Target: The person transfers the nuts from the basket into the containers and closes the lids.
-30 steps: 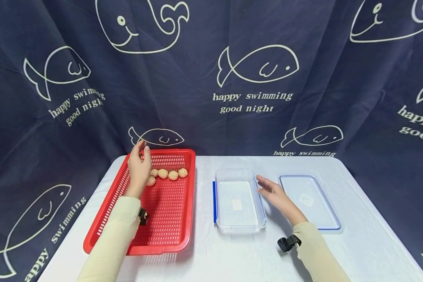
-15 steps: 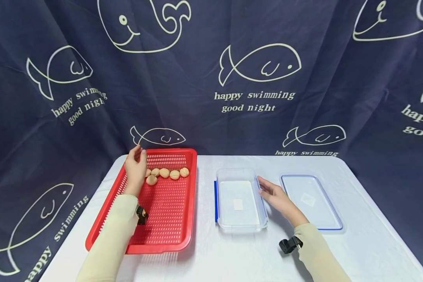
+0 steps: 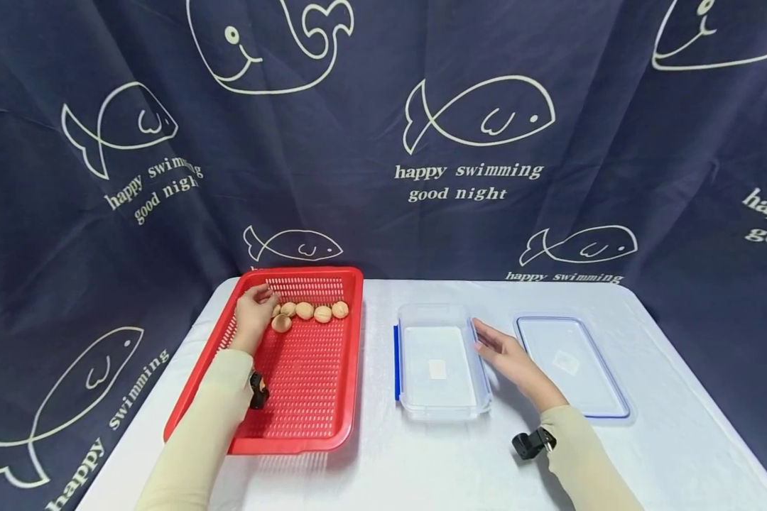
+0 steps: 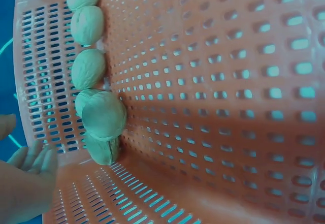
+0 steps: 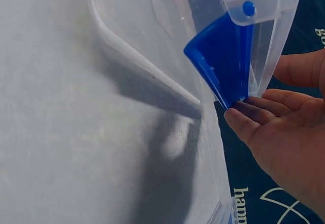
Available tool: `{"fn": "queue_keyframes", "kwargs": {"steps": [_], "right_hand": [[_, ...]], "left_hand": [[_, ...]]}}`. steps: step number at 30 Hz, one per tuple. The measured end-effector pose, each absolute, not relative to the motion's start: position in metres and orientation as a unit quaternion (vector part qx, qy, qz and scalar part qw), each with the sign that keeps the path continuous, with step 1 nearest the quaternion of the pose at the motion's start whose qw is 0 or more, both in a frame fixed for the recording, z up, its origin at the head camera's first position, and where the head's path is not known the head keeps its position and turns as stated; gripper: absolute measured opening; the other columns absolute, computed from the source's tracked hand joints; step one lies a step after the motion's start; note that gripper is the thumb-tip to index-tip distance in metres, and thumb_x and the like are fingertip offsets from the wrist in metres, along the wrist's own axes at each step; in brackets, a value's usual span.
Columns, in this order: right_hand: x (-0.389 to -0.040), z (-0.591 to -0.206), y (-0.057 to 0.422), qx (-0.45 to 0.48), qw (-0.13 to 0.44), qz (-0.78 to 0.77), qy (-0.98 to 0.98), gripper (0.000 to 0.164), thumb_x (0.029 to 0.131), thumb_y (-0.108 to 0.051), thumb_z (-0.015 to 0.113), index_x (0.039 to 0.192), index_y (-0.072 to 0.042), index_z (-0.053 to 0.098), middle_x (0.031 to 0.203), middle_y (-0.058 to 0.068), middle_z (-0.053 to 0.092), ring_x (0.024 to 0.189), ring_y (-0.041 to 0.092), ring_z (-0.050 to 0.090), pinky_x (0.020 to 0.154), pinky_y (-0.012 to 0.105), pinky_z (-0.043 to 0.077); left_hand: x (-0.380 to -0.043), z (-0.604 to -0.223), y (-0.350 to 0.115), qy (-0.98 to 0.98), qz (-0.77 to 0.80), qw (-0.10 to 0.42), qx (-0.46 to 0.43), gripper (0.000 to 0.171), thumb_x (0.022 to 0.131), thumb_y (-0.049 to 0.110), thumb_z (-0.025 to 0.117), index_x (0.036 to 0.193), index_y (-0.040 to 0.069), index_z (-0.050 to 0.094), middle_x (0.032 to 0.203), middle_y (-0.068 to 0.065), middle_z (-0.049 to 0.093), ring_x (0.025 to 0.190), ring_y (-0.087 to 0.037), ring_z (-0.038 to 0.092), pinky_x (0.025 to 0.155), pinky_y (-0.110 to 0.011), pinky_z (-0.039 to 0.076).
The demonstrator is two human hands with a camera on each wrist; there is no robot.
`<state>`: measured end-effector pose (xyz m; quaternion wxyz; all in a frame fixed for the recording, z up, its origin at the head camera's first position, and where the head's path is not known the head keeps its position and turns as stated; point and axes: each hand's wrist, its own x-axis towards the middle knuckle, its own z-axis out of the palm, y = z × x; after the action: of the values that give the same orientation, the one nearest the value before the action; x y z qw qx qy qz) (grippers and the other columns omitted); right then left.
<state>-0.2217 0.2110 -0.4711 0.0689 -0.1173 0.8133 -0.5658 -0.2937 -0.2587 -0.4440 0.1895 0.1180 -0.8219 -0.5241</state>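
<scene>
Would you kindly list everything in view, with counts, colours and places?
Tablecloth: one, white, beneath.
Basket: one, red, on the left.
Walnuts: six visible, tan, at the basket's far end.
Container: one, clear, right of the basket.
Latches: two, blue, on the container's sides.
Lid: one, clear, blue-edged, right of the container.
Labels: two, whitish, on container and lid.
Curtain: one, navy with white prints, behind.
Wrist cameras: two, black, at the wrists.
Sleeves: two, cream, foreground.
Left hand: one, over the basket's far left corner.
Right hand: one, at the container's right side.
</scene>
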Motion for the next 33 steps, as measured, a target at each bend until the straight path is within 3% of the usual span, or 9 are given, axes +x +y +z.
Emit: {"fn": "queue_keyframes", "kwargs": {"steps": [6, 10, 14, 20, 29, 33], "right_hand": [[-0.222, -0.471, 0.212, -0.118, 0.073, -0.562, 0.816, 0.054, 0.1, -0.008, 0.049, 0.146, 0.008, 0.026, 0.15, 0.027, 0.028, 0.138, 0.039, 0.029, 0.11, 0.041, 0.026], [-0.222, -0.471, 0.213, -0.121, 0.076, -0.568, 0.81, 0.054, 0.099, -0.007, 0.049, 0.146, 0.009, 0.026, 0.15, 0.028, 0.027, 0.138, 0.04, 0.028, 0.11, 0.042, 0.026], [-0.222, -0.47, 0.212, -0.12, 0.077, -0.568, 0.81, 0.055, 0.1, -0.007, 0.049, 0.146, 0.009, 0.026, 0.15, 0.028, 0.027, 0.138, 0.04, 0.028, 0.11, 0.043, 0.025], [-0.22, -0.471, 0.212, -0.116, 0.077, -0.569, 0.811, 0.055, 0.1, -0.009, 0.048, 0.147, 0.008, 0.025, 0.151, 0.026, 0.027, 0.138, 0.039, 0.028, 0.11, 0.042, 0.026], [-0.219, -0.472, 0.212, -0.12, 0.071, -0.572, 0.809, 0.054, 0.1, -0.006, 0.048, 0.146, 0.009, 0.026, 0.15, 0.027, 0.027, 0.139, 0.04, 0.027, 0.109, 0.041, 0.027], [-0.22, -0.473, 0.212, -0.121, 0.07, -0.573, 0.808, 0.054, 0.1, -0.007, 0.048, 0.146, 0.009, 0.025, 0.15, 0.027, 0.027, 0.139, 0.04, 0.026, 0.109, 0.041, 0.027]], "left_hand": [[-0.29, -0.448, -0.259, -0.84, -0.507, 0.135, 0.141, 0.034, 0.082, 0.008, 0.072, 0.11, -0.01, 0.063, 0.097, -0.023, 0.068, 0.089, -0.028, 0.065, 0.07, -0.027, 0.052], [-0.274, -0.434, -0.248, -0.867, -0.451, 0.095, 0.188, 0.03, 0.083, 0.006, 0.067, 0.106, -0.013, 0.062, 0.105, -0.028, 0.062, 0.097, -0.035, 0.057, 0.079, -0.034, 0.048], [-0.27, -0.434, -0.25, -0.884, -0.42, 0.052, 0.198, 0.036, 0.082, 0.011, 0.071, 0.107, -0.012, 0.061, 0.11, -0.027, 0.057, 0.1, -0.036, 0.052, 0.09, -0.042, 0.044], [-0.271, -0.445, -0.259, -0.872, -0.448, 0.003, 0.196, 0.045, 0.078, 0.012, 0.078, 0.112, -0.01, 0.061, 0.102, -0.021, 0.06, 0.086, -0.028, 0.054, 0.073, -0.035, 0.047], [-0.274, -0.449, -0.261, -0.879, -0.44, -0.018, 0.185, 0.047, 0.08, 0.015, 0.077, 0.117, -0.009, 0.061, 0.109, -0.023, 0.06, 0.089, -0.029, 0.054, 0.076, -0.038, 0.048], [-0.275, -0.449, -0.262, -0.882, -0.435, -0.012, 0.18, 0.043, 0.08, 0.017, 0.079, 0.111, -0.008, 0.063, 0.097, -0.017, 0.062, 0.082, -0.026, 0.054, 0.068, -0.032, 0.048]]}}
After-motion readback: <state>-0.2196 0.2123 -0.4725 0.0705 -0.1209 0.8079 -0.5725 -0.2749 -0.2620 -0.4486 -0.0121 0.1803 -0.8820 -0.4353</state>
